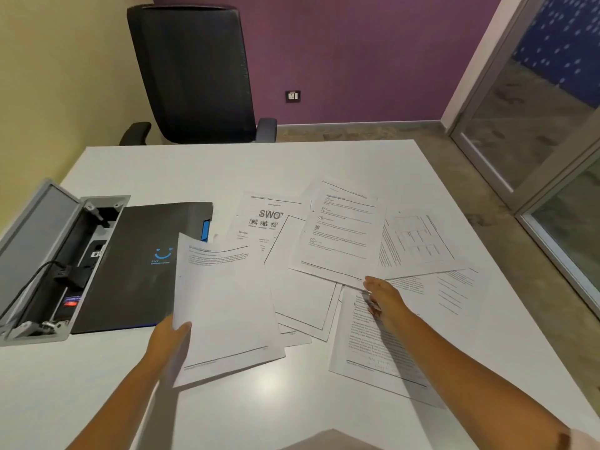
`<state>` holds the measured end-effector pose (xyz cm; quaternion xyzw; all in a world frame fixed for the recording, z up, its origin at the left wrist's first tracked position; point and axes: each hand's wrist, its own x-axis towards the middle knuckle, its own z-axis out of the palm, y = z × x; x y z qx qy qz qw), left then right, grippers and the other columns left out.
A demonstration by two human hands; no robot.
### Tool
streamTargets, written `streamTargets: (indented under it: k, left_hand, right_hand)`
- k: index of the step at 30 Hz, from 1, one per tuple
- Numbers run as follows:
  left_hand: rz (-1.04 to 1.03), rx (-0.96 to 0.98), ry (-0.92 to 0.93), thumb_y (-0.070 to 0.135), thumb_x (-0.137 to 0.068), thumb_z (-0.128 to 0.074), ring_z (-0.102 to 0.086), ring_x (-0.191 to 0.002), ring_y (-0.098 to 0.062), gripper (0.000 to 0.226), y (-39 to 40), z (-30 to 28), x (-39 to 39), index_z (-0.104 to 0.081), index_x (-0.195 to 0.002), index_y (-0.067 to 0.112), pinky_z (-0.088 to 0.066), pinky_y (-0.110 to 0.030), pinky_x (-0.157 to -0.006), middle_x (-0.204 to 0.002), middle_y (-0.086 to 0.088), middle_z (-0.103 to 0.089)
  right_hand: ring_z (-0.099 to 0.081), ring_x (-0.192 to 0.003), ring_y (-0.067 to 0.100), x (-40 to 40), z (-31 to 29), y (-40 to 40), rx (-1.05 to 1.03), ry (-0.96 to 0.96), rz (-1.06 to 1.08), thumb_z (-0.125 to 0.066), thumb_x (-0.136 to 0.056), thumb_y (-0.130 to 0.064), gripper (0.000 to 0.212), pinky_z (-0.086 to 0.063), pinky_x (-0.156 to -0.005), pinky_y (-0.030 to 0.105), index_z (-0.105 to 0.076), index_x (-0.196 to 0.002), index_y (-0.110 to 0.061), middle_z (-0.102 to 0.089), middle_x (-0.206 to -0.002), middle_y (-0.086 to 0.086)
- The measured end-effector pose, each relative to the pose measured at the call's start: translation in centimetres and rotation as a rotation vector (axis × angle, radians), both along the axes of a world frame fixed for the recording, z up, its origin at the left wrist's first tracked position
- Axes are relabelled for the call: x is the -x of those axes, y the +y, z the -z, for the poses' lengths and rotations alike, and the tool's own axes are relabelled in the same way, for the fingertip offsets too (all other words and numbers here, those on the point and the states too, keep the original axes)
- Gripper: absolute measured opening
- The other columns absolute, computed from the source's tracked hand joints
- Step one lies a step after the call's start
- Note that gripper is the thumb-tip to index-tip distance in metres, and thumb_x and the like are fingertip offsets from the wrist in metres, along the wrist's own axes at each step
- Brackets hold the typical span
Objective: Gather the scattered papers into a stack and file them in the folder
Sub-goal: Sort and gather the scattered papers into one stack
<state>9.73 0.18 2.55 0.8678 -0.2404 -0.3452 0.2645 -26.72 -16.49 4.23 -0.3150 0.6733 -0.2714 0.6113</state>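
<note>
Right hand (381, 295) grip — fingertips hidden

Bare forearms; pale sleeve edge (584, 438) at right.

Light: I read it as soft, even indoor, moderately bright.
Shadows: faint, soft-edged, under the arms on the table (292, 404).
Glare: mild sheen on that tabletop.
Blur: slight overall; print on the papers (337, 241) mostly unreadable.
Distortion: wide-angle bending at edges.
</note>
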Motion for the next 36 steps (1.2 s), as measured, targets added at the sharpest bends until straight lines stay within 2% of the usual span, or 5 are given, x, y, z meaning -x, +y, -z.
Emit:
streamTargets:
  k: [10, 13, 17, 23, 36]
  left_hand:
    - [-0.136, 0.013, -0.536, 0.011, -0.081, -0.064, -0.052, -0.097, -0.047, 0.032, 0.2, -1.0, 3.8, -0.057, -0.108, -0.003, -0.046, -0.054, -0.081, -0.111, -0.029, -0.049]
    - [-0.012, 0.064, -0.459, 0.01, -0.082, -0.062, -0.052, -0.099, -0.041, 0.029, -0.5, -1.0, 5.9, -0.057, -0.108, 0.0, -0.045, -0.049, -0.083, -0.117, -0.025, -0.048]
    - [0.072, 0.173, -0.198, 0.011, -0.087, -0.057, -0.057, -0.094, -0.035, 0.024, -1.8, -0.8, 7.6, -0.055, -0.109, 0.001, -0.047, -0.041, -0.085, -0.123, -0.021, -0.042]
    - [0.151, 0.236, -0.024, 0.004, -0.088, -0.051, -0.063, -0.088, -0.029, 0.009, -3.6, -1.3, 9.2, -0.059, -0.089, 0.002, -0.051, -0.035, -0.075, -0.112, -0.022, -0.054]
    - [0.074, 0.171, 0.248, 0.014, -0.093, -0.045, -0.064, -0.071, -0.026, 0.015, -4.3, -1.7, 9.8, -0.058, -0.089, 0.008, -0.046, -0.027, -0.053, -0.091, -0.008, -0.061]
  right_hand:
    - [-0.058, -0.087, 0.017, 0.3, 0.5, 0.2, -0.114, -0.187, 0.235, -0.064, -0.087, -0.012, 0.016, -0.046, -0.099, 0.035, -0.061, -0.099, -0.003, -0.059, -0.083, 0.008]
    - [-0.059, -0.092, 0.02, 0.6, 0.6, 1.2, -0.094, -0.177, 0.25, -0.063, -0.088, -0.016, 0.019, -0.049, -0.097, 0.036, -0.063, -0.101, -0.001, -0.062, -0.088, 0.01]
    - [-0.042, -0.046, 0.018, 2.2, 0.5, 2.8, -0.136, -0.112, 0.146, -0.064, -0.087, -0.022, 0.02, -0.037, -0.043, 0.027, -0.064, -0.08, -0.004, -0.054, -0.065, 0.012]
    - [-0.043, -0.043, 0.017, 5.2, 1.4, 4.2, -0.185, -0.106, 0.241, -0.068, -0.085, -0.016, 0.016, -0.039, -0.035, 0.021, -0.06, -0.077, -0.004, -0.056, -0.056, 0.012]
    - [-0.058, -0.094, 0.026, 3.0, 1.7, 3.9, -0.165, -0.356, 0.421, -0.053, -0.091, 0.003, 0.052, -0.059, -0.076, 0.03, -0.038, -0.14, -0.007, -0.049, -0.132, 0.019]
